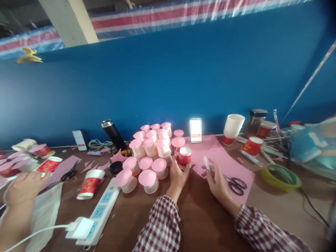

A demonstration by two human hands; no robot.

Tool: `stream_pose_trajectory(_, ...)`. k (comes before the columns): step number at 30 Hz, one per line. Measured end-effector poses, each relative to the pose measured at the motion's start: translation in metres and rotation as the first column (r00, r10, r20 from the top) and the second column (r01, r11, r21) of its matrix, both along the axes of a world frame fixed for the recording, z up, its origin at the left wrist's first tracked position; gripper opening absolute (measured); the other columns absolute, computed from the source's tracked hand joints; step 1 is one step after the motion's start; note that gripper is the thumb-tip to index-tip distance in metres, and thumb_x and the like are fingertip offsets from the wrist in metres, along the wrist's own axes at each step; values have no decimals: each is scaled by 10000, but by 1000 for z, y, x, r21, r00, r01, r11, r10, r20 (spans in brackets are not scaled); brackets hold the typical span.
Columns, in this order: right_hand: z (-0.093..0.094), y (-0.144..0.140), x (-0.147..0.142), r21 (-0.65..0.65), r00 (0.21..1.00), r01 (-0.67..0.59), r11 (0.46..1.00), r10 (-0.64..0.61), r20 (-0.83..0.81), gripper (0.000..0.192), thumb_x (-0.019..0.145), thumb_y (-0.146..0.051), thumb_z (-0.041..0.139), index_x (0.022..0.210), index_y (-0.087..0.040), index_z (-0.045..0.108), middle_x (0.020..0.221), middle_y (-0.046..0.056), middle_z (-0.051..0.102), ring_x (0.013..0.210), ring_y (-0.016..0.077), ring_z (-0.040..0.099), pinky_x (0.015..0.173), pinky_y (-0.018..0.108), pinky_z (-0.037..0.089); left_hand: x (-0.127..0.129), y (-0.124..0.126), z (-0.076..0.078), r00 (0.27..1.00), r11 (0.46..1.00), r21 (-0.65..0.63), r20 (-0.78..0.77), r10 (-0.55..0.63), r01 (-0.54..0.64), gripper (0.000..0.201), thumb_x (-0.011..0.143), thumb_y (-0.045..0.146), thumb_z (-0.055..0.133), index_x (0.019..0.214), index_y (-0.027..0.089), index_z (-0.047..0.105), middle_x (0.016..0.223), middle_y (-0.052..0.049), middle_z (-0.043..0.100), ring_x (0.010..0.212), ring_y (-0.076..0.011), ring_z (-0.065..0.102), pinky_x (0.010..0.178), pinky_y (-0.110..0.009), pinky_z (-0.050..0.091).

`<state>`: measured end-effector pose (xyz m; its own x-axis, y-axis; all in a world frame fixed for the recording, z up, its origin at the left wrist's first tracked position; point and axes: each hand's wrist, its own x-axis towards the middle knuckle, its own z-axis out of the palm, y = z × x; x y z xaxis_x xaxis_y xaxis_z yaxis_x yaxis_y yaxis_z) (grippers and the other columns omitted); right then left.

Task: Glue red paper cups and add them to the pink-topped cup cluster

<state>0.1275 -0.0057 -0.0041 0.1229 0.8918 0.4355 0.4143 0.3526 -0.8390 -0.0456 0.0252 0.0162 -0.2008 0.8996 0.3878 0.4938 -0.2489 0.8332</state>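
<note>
My left hand [179, 175] curls round a small red and white paper cup [185, 156], which stands upright by the table's middle. Between the fingers of my right hand [217, 181] is a slim white stick-like tool [206, 163], its tip pointing up; its exact kind is unclear. Beneath that hand lie pink paper sheets [215, 147], with black-handled scissors [237, 185] on them, their blades partly hidden. Left of the held cup stand several white cups topped with pink paper discs [148, 176], grouped closely.
Another person's hand [23, 189] reaches in at far left near red cups. A power strip [101, 213] with a plugged-in charger, a loose cup [90, 183] and a black flask [113, 134] lie left. Stacked cups [233, 127] and a tape roll [281, 177] sit right.
</note>
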Motion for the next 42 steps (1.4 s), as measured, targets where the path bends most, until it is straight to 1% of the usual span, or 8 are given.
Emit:
stream_pose_trajectory(5,7,-4,-3,90,989,18,996,-30,142,391,974,-324,416,1331,-163,404,997,139,701,787,221,707,739,388,602,1,-1,-2,971,993,-106,-238,29,-56,585,791,305,646,1313,110,466,1283,-206,599,1259,-337,529,1066,-474,408)
stream_pose_trajectory(10,5,-3,-2,107,986,14,994,-31,166,390,968,-311,420,1327,-159,406,1039,150,694,824,226,713,733,380,601,1,-1,1,967,980,-171,-249,54,-99,597,786,311,653,1320,110,479,1246,-200,626,1211,-350,556,1038,-474,421)
stream_pose_trajectory(17,11,-5,-3,52,990,20,998,-27,135,288,953,-315,416,1202,-186,486,999,134,702,820,237,707,727,383,590,3,-3,2,992,998,-41,115,59,-55,545,715,381,736,1190,166,575,1175,-169,653,1159,-350,584,1042,-495,402)
stream_pose_trajectory(21,16,-7,-3,10,995,11,1000,-12,102,208,949,-315,423,1100,-203,510,948,117,702,749,227,694,706,378,583,5,-5,6,958,996,-82,281,59,-37,478,721,426,744,1112,185,610,1054,-123,682,1000,-300,638,957,-456,458)
stream_pose_trajectory(31,13,-5,-2,-30,998,-38,999,39,40,232,949,-319,442,1139,-200,504,986,113,688,808,223,688,741,379,576,3,-1,2,945,992,-101,312,99,-71,527,722,434,753,1154,183,585,1147,-134,661,1092,-301,611,993,-453,438)
stream_pose_trajectory(34,12,-5,-2,-39,999,-43,998,43,18,233,955,-329,444,1139,-200,505,993,114,683,836,229,687,745,379,579,3,-3,8,903,994,-107,428,40,7,524,775,445,713,1195,168,569,1176,-144,662,1089,-281,629,986,-426,454)
stream_pose_trajectory(38,13,-5,-2,-62,998,-55,997,53,-30,232,961,-342,448,1148,-213,495,1009,115,678,877,233,688,736,372,588,5,-5,16,817,992,-9,568,-97,124,459,812,446,687,1169,169,605,1181,-120,682,1112,-257,634,1003,-385,455)
stream_pose_trajectory(42,12,-5,-2,-59,998,-54,997,52,-40,238,954,-341,458,1149,-211,499,993,113,680,883,234,689,746,375,588,8,-5,15,649,966,1,740,-175,258,451,833,472,653,1172,177,617,1188,-107,688,1110,-257,642,997,-400,468)
